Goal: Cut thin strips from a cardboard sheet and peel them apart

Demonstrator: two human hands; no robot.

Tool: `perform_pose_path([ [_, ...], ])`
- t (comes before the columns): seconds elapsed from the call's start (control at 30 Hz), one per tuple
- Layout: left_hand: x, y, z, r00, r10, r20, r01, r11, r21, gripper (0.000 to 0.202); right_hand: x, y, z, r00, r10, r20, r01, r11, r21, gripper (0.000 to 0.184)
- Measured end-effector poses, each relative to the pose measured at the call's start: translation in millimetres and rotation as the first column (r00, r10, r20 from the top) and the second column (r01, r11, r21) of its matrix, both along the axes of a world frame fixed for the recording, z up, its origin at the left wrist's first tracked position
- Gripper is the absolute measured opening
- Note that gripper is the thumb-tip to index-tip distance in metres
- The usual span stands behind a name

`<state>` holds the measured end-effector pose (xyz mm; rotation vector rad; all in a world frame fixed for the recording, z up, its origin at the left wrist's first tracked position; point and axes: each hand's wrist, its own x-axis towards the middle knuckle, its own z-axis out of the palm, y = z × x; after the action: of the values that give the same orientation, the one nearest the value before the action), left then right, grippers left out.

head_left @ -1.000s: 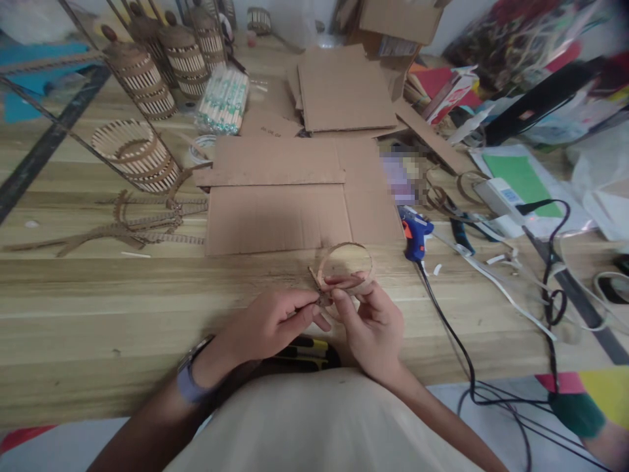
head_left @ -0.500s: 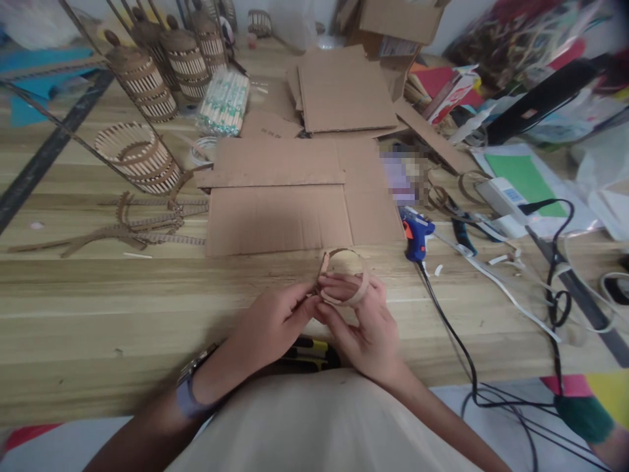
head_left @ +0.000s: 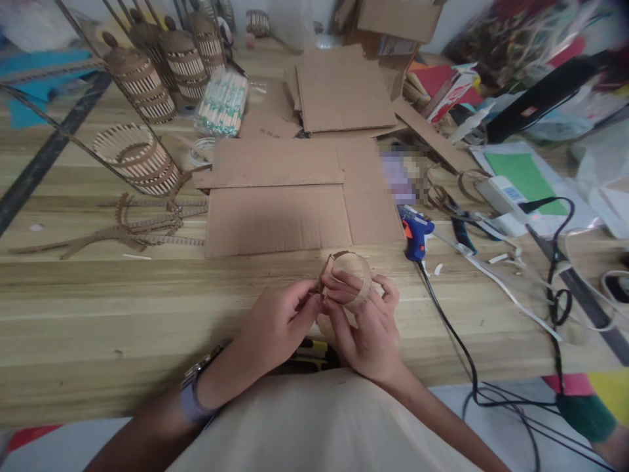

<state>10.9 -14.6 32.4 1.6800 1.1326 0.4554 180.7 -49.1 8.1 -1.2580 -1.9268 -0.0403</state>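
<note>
A narrow cardboard strip bent into a ring (head_left: pixel 361 275) is held just above the wooden table (head_left: pixel 98 314), near its front edge. My left hand (head_left: pixel 278 324) pinches the ring's left side, where a loose strip end sticks up. My right hand (head_left: pixel 366 328) is closed around the ring from below and the right, with fingers reaching through it. A watch is on my left wrist. A black and yellow tool (head_left: pixel 314 354) lies under my hands at the table's edge.
Flat cardboard sheets (head_left: pixel 275 216) lie behind the ring. A blue glue gun (head_left: pixel 415 236) with a black cord is to the right. Slatted wooden baskets (head_left: pixel 137 157) and cardboard offcuts (head_left: pixel 142 223) sit at the left. Cables, a power strip and papers clutter the right.
The cardboard loop has been curled tighter, from a wide open hoop to a small ring. My right hand's fingers moved through and around it; my left hand kept its pinch.
</note>
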Motion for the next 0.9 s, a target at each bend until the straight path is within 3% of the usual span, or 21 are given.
perform_pose_path([
  [0.17,0,0,-1.0,0.998,0.017,0.066,-0.016,1.000,-0.003,0.034,0,-1,-3.8,0.997,-0.006,-0.071,0.003,0.999,-0.037,0.026],
  [0.43,-5,5,-2.2,0.980,-0.009,0.201,0.034,0.992,-0.120,0.029,-4,-3,-15.9,0.930,-0.022,-0.366,-0.018,0.994,-0.103,0.021],
  [0.57,-5,7,-3.0,0.980,-0.002,0.201,0.034,0.988,-0.152,0.028,-3,-3,-12.1,0.949,0.001,-0.317,-0.032,0.995,-0.091,0.022],
  [0.7,-6,8,-2.4,0.989,-0.033,0.145,0.044,0.997,-0.070,0.032,-1,-1,-5.9,0.982,0.037,-0.183,-0.051,0.996,-0.074,0.018],
  [0.9,-5,5,-5.0,0.998,-0.022,0.067,0.022,1.000,0.007,0.036,-2,1,-3.9,0.997,-0.010,-0.079,0.005,0.998,-0.069,0.013],
])
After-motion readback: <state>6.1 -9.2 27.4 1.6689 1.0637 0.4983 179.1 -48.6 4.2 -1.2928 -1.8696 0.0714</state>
